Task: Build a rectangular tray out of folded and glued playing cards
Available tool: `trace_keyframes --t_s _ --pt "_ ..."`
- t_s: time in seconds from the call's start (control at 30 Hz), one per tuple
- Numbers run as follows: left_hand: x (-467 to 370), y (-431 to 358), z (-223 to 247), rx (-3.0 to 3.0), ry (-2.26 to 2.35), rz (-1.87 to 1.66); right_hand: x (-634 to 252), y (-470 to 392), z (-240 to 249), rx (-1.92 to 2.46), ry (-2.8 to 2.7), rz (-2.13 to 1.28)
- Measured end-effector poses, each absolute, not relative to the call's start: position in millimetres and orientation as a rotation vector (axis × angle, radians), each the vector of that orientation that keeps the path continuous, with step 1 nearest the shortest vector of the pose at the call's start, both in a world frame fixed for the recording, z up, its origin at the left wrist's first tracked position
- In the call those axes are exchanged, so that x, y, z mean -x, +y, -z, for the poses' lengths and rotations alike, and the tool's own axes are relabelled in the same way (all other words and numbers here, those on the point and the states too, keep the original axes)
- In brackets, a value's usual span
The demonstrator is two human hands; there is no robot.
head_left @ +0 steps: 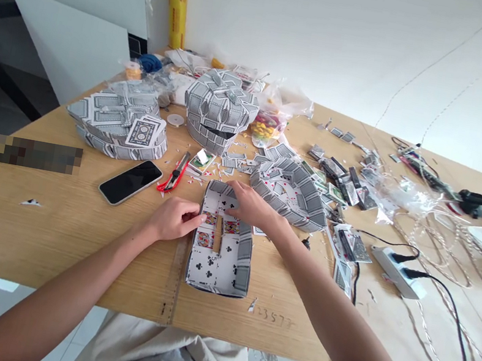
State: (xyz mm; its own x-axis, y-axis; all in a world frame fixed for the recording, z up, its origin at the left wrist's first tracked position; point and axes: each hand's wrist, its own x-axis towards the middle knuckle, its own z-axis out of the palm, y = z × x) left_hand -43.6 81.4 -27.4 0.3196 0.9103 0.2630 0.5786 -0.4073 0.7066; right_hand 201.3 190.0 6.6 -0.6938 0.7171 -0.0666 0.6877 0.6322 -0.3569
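A rectangular tray-like box made of playing cards (225, 268) lies in front of me, with card faces on its floor and card backs along its walls. A narrow slot in its floor shows the wood below. My left hand (176, 219) is closed at the box's left wall, thumb against the rim and fingers curled. My right hand (252, 206) reaches over the far right corner, with thumb inside and index finger at the far wall, gripping it. A clear ruler (172, 293) lies along the box's left side.
Beyond are a phone (131, 182), a red box cutter (174, 172), an open card-made tray (317, 209) and two lidded card boxes (217, 102) (116, 121). Card scraps lie around. At right are a power strip (397, 271) and tangled cords (454, 243).
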Motion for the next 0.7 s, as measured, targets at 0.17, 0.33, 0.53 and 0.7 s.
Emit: trace_keyframes --t_s 0.17,0.33,0.53,0.7 --pt "42.4 78.8 27.0 -2.116 1.294 -0.875 -203.0 190.3 -5.0 1.176 -2.755 -0.578" --pt "39.8 86.9 26.3 -1.92 1.409 -1.115 -203.8 191.3 -3.3 1.148 -2.733 -0.6" --pt "14.7 146.2 27.3 -1.389 1.445 -1.391 -204.3 192.0 -1.5 1.115 -2.684 -0.632" --pt "-12.0 180.1 39.2 -1.32 1.393 -1.365 -203.9 193.0 2.2 1.075 -2.623 -0.673"
